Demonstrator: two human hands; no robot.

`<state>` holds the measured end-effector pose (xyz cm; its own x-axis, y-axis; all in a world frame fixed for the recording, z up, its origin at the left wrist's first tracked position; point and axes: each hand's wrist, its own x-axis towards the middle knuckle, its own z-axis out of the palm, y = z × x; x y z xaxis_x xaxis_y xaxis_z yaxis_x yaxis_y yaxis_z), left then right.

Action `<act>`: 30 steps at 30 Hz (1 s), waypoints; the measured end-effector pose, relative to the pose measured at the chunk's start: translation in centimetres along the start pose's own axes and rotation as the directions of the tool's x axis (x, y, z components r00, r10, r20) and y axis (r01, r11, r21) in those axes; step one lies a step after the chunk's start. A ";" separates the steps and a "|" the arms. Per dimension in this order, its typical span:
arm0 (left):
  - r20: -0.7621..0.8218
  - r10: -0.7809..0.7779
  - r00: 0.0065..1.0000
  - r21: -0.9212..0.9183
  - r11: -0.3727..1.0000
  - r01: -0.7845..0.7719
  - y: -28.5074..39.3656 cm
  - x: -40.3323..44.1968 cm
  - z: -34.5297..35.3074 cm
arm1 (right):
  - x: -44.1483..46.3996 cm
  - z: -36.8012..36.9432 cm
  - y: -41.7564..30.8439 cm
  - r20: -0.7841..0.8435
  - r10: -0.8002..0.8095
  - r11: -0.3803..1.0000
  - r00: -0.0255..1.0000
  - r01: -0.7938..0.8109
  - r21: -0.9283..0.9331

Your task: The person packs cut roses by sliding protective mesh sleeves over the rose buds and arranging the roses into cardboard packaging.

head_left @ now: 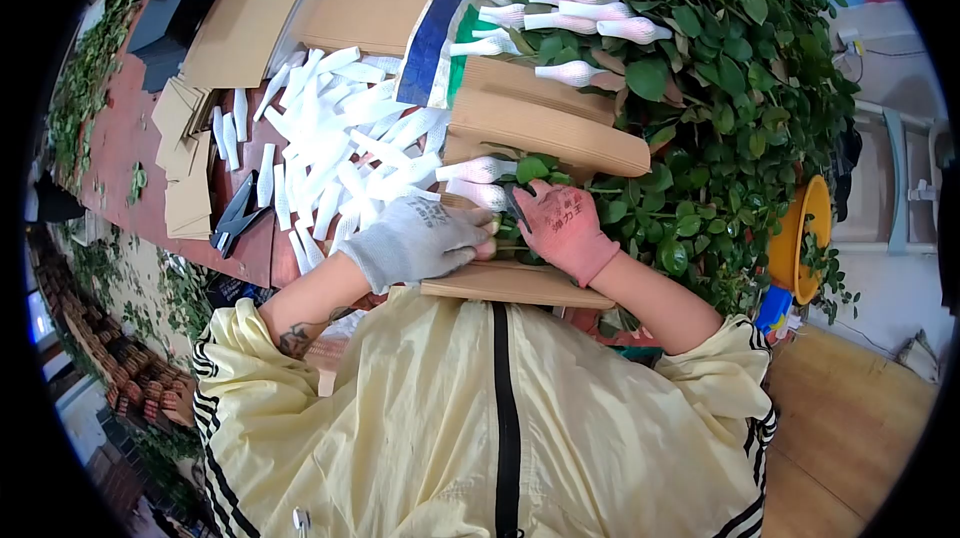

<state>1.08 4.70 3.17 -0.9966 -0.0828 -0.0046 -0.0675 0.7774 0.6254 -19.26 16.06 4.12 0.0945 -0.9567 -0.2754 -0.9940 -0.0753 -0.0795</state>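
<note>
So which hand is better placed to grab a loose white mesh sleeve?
Probably the left hand: it's beside the loose white mesh sleeves, while the right hand is farther away, nearer the green leaves.

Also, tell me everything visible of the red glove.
The red glove, reddish-pink and seemingly fabric, is worn on the person's right hand. Its back faces the camera, with dark printed characters across it; the cuff ends at the wrist. The fingers point up and left in the picture, beside a dark narrow object that it seems to touch. The palm and any grip are hidden.
</note>
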 end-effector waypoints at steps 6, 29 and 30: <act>-0.191 -0.297 0.936 0.206 0.920 0.334 1.0 0.7 -2.0 | 0.2 -0.3 -0.1 0.032 0.012 1.000 0.999 -0.012 0.012; -0.136 -0.283 0.949 0.407 0.858 0.314 -3.1 -0.6 -1.6 | 0.1 1.7 0.6 -0.196 -0.096 0.993 0.976 0.108 0.052; -0.131 -0.332 0.934 0.381 0.853 0.356 -2.9 -0.6 -2.0 | 0.0 1.7 0.6 -0.201 -0.086 0.993 0.976 0.100 0.057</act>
<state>1.95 1.23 2.95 -0.9023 -0.4169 -0.1096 -0.4311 0.8712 0.2349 -19.72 16.47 2.45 0.1669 -0.9835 -0.0693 -0.9748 -0.1540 -0.1612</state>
